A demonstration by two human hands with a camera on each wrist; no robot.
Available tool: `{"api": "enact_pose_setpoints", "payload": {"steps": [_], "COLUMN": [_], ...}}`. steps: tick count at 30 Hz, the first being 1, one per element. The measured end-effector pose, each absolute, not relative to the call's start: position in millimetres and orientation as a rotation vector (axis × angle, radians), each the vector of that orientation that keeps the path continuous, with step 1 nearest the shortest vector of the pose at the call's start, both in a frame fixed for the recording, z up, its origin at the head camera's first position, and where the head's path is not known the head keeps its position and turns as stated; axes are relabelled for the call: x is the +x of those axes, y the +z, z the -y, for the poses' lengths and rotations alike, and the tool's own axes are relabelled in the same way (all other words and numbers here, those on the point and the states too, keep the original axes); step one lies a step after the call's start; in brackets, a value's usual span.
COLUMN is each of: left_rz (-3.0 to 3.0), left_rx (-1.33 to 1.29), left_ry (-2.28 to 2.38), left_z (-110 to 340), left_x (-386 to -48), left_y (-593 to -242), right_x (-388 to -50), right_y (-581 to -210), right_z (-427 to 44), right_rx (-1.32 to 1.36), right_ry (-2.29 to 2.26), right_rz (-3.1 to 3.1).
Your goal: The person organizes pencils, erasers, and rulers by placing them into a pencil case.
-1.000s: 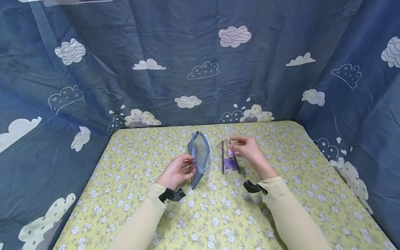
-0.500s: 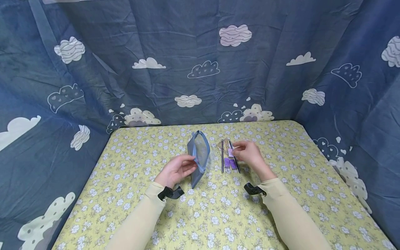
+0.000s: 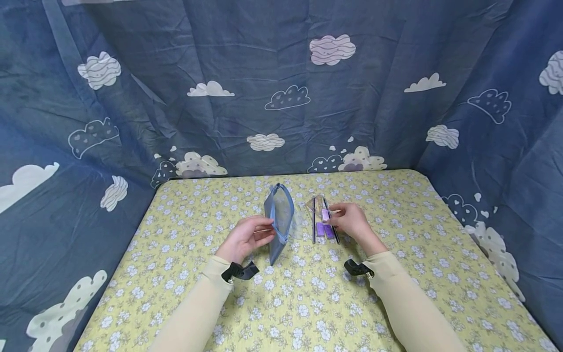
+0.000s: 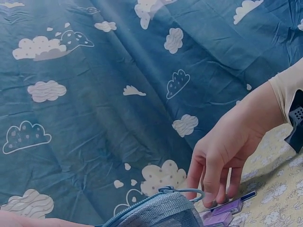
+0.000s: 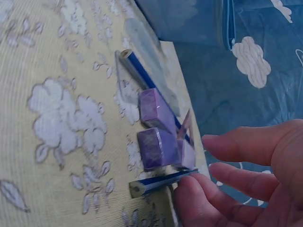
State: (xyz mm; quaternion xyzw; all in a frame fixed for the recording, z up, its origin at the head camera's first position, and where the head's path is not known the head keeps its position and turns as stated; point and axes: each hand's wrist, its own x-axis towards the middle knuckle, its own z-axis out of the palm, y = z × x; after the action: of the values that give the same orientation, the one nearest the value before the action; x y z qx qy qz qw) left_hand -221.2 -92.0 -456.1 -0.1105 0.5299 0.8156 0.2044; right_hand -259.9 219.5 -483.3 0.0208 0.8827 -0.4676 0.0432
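In the head view my left hand (image 3: pixel 247 238) pinches the near-left edge of a blue mesh zip pouch (image 3: pixel 283 215), which stands with its mouth spread apart. The pouch's zipped edge and pull ring (image 4: pixel 163 208) show in the left wrist view. My right hand (image 3: pixel 350 221) is over the small stationery, fingers loosely bent. Its fingertips are at the right-hand pencil (image 5: pixel 158 183) and near the farthest purple eraser (image 3: pixel 325 215), with a gap between finger and thumb. Two more purple erasers (image 3: pixel 320 230) lie between that pencil and another dark pencil (image 3: pixel 313 222).
A clear orange-tinted triangular piece (image 3: pixel 310 203) lies by the pencils' far ends. Another transparent flat piece (image 3: pixel 298 226) lies between pouch and pencils. All rest on a yellow floral tablecloth (image 3: pixel 281 303), with a blue cloud-print curtain (image 3: pixel 237 117) behind.
My right hand has come down and slightly nearer, from above the far ends of the pencils to beside the farthest eraser. The left hand stays on the pouch.
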Motion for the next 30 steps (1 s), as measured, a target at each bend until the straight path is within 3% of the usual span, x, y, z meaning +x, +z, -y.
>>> {"api": "enact_pose_setpoints", "payload": {"steps": [30], "left_rz": [-1.432], "left_rx": [-0.297], "left_ry": [2.288], "left_z": [91], "left_x": [-220], "left_y": [-456], "right_x": [-271], "right_y": [-502], "right_z": [-232], "right_rx": [0.122], "right_ry": [-1.452], "right_rz": [-2.652]}}
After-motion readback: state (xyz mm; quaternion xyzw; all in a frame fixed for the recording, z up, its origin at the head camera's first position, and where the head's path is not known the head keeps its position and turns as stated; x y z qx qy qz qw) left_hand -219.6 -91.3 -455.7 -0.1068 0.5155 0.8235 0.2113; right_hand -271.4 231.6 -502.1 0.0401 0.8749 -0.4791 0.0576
